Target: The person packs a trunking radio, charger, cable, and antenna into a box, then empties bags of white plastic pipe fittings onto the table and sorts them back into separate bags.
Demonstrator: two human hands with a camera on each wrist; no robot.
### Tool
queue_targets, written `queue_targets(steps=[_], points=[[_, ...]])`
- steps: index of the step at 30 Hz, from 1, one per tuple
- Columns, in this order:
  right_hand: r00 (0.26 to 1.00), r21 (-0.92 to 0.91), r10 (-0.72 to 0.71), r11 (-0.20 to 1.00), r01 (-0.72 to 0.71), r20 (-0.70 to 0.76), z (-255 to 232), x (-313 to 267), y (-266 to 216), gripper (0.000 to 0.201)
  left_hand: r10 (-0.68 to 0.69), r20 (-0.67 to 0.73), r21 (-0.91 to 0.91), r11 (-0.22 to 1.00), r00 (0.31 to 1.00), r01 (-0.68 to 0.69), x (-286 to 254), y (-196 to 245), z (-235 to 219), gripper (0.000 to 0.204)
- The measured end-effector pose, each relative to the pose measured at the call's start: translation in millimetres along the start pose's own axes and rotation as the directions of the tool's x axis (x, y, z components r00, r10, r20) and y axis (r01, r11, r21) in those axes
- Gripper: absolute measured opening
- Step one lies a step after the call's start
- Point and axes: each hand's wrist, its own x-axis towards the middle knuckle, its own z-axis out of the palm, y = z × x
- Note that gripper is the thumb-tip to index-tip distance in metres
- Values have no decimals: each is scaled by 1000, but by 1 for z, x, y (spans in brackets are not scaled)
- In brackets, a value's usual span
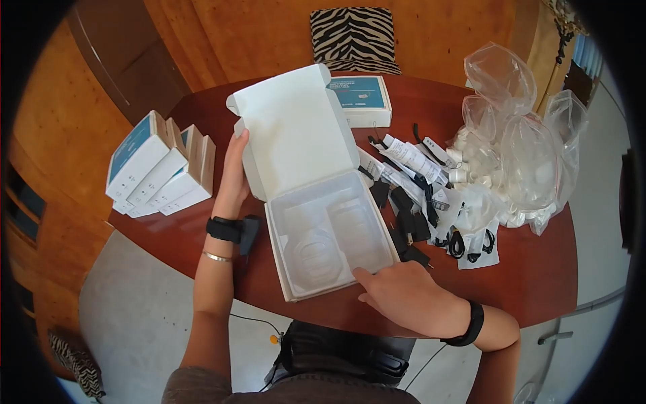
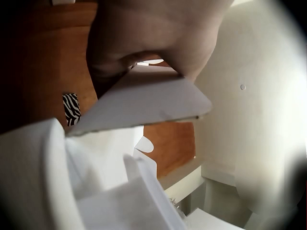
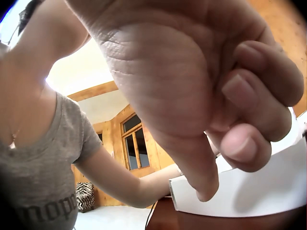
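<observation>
An opened white box (image 1: 397,259) stands tilted on the table with its lid (image 1: 289,128) raised and a moulded, empty-looking tray (image 1: 313,252) inside. At the lid's left edge my left hand (image 1: 233,168) grips the cardboard; the left wrist view has this hand (image 2: 158,28) over a folded side flap (image 2: 144,100). My right hand (image 1: 410,296) is at the box's near right corner, a finger over the rim and the thumb by the front wall. In the right wrist view, several fingers of that hand (image 3: 192,81) are curled and the thumb lies against the white wall (image 3: 249,191).
Stacked boxes (image 1: 165,168) stand at the table's left. Another closed box (image 1: 367,101) lies behind the lid. Right of the open box are black adapters (image 1: 410,222), cables (image 1: 457,242) and papers (image 1: 410,158), then clear plastic bags (image 1: 531,155) with white items.
</observation>
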Motion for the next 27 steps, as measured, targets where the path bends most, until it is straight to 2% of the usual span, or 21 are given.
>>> queue_targets(steps=[1, 3, 11, 13, 14, 15, 17, 19, 20, 21, 23, 24, 25, 27], points=[[999, 58, -40, 998, 40, 9, -2, 1, 3, 26, -62, 33, -17, 998, 998, 62, -2, -2, -1, 56], [999, 78, -44, 996, 43, 0, 1, 3, 5, 23, -86, 41, -61, 994, 995, 88, -5, -6, -3, 56], [999, 178, -40, 983, 42, -16, -2, 10, 8, 24, -56, -14, -150, 987, 998, 53, -15, -7, 10, 68], [982, 169, 28, 986, 4, -186, -9, 13, 10, 21, -43, -87, -158, 987, 995, 29, -17, -5, 13, 65], [941, 150, 74, 988, -25, -329, -6, 16, 17, 23, -58, -106, -183, 982, 993, 38, -17, -4, 14, 65], [917, 153, 157, 982, -106, -367, -11, 17, 23, 20, -14, -130, -138, 990, 991, -5, -13, -9, 8, 64], [809, 74, 228, 972, -224, -541, -12, 21, 45, 15, -66, -100, -190, 981, 993, 46, -13, -7, 12, 62], [771, -43, 303, 919, -392, -560, -8, 22, 71, 20, -99, -85, -185, 979, 992, 82, -14, -7, 13, 60], [785, -43, 439, 862, -506, -438, -8, 22, 81, 29, -95, -95, -174, 982, 991, 78, -12, -8, 11, 58], [777, -50, 452, 851, -523, -438, -2, 23, 94, 29, -101, -79, -189, 978, 992, 85, -11, -9, 10, 58], [782, -94, 293, 909, -407, -550, 11, 22, 115, 29, -125, -55, -141, 983, 991, 116, -9, -11, 8, 58], [808, -41, 347, 909, -414, -476, 11, 21, 120, 31, -139, -13, -143, 980, 990, 135, -9, -11, 9, 57], [807, -42, 353, 906, -421, -473, 7, 22, 122, 31, -143, -9, -148, 979, 990, 140, -7, -13, 7, 57], [844, -53, 500, 854, -518, -194, -2, 25, 126, 32, -187, 12, 7, 982, 982, 186, -4, -14, 3, 53]])
